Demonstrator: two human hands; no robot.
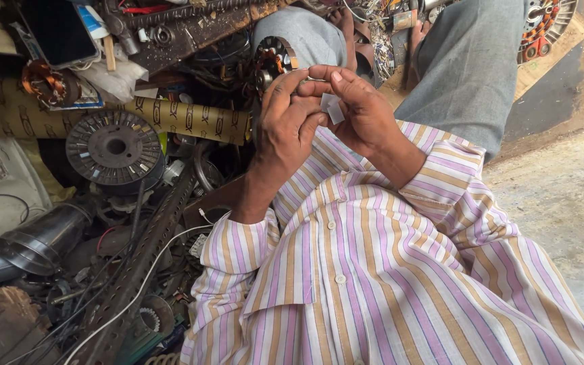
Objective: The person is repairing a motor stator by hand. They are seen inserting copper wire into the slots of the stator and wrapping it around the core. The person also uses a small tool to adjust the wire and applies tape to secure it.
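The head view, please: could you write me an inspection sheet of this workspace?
Surface: bare concrete floor at the right; at the left it is hidden under parts.
Job's things: small white paper slip pinched between both hands; copper-wound stator just behind the left hand, on the knee.
Clutter: grey wire spool, patterned roll, perforated metal bar, dark metal can, phone.
Grippers: left hand and right hand are raised together, fingertips closed on the slip.
Cables: white wire runs along the bar; thin black wires beside it.
Surroundings: striped shirt, grey trousers, second wound stator at top right.
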